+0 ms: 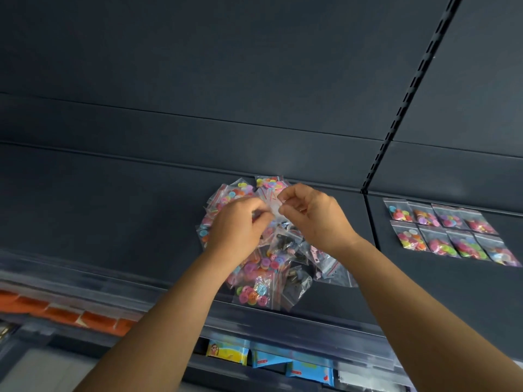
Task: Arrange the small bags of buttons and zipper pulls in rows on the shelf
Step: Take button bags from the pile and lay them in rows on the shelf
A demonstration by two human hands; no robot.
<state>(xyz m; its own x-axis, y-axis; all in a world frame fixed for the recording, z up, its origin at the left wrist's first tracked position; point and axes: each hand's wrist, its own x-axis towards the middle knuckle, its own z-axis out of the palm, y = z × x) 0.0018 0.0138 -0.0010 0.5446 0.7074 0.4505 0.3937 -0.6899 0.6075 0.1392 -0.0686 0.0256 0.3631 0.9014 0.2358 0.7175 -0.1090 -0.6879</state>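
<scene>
A small clear bag [272, 211] is pinched between the left hand [236, 224] and right hand [314, 215], mid-frame above the pile of bags [268, 267].

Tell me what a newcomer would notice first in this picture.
First, the heap of bags full of bright buttons in the middle of the dark shelf. Above it, the left hand and right hand meet and pinch a clear bag between them. To the right, two neat rows of bags lie on the next shelf section.
</scene>
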